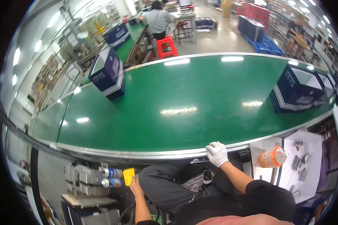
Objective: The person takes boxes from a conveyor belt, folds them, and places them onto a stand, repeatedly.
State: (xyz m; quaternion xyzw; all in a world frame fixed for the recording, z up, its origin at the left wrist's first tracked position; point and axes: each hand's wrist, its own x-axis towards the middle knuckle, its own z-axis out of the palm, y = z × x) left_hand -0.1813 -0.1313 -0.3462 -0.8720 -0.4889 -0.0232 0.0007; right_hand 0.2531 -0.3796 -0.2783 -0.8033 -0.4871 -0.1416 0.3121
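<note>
My right hand (pixel 217 153), in a white glove, rests with curled fingers on the metal edge (pixel 169 154) of the green conveyor belt (pixel 154 127). Whether anything is under those fingers is hidden. Low on the left, my bare left hand (pixel 136 186) is beside my knee, close to a yellow object (pixel 129 176). Its fingers are too small to make out clearly. Two spray cans (pixel 112 177) lie just left of the yellow object. A bottle with an orange label (pixel 273 156) is to the right of my gloved hand.
Dark blue boxes stand on the belt, one at the left (pixel 107 73) and one at the right (pixel 298 88). A white tray (pixel 310 165) holds small parts. Beyond the belt a person sits on a red stool (pixel 166 47); another person sits farther right.
</note>
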